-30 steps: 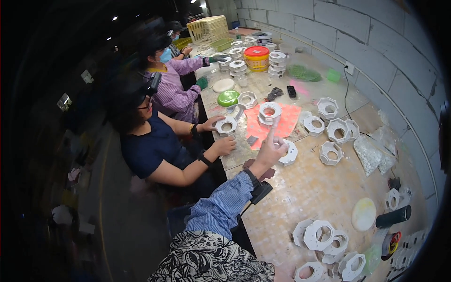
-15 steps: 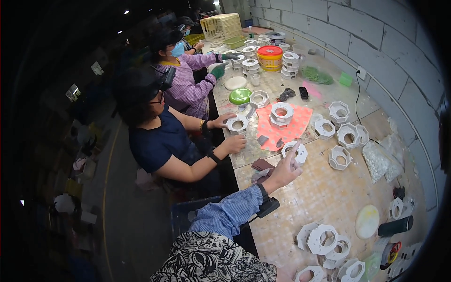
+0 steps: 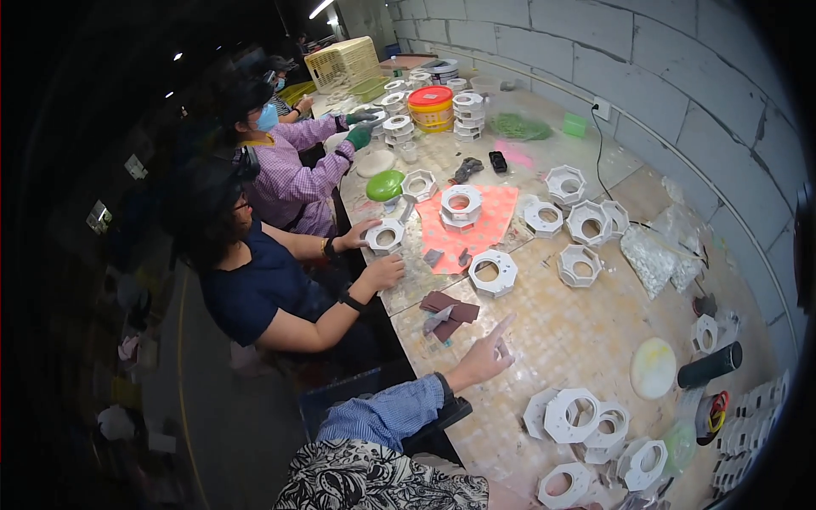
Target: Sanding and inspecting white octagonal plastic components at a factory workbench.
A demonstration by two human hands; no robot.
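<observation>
My left hand [image 3: 484, 359], at the end of a blue striped sleeve, hovers above or rests on the table with its index finger stretched out and the others partly bent. I see nothing in it. Just beyond lies a white octagonal ring [image 3: 482, 282] with a round opening. Brown sheets [image 3: 460, 312], resembling sandpaper, are left of the hand with a crumpled grey scrap. Of my right arm only a strip of skin [image 3: 512, 498] appears at the lower edge, its fingers hidden. Several white octagonal rings [image 3: 558, 416] are grouped near it.
A co-worker in dark blue [image 3: 263, 280] handles another octagonal ring [image 3: 384, 237] at the left edge. More rings sit on an orange dotted cloth [image 3: 497, 223] and beyond. A green cylinder [image 3: 709, 365], a pale round disc [image 3: 653, 368] and a bag of white pieces [image 3: 650, 259] are at right.
My left hand has drawn back from the octagonal ring, uncovering it and the brown sheets. The whole view has shifted slightly. The co-worker's hands stay at their ring.
</observation>
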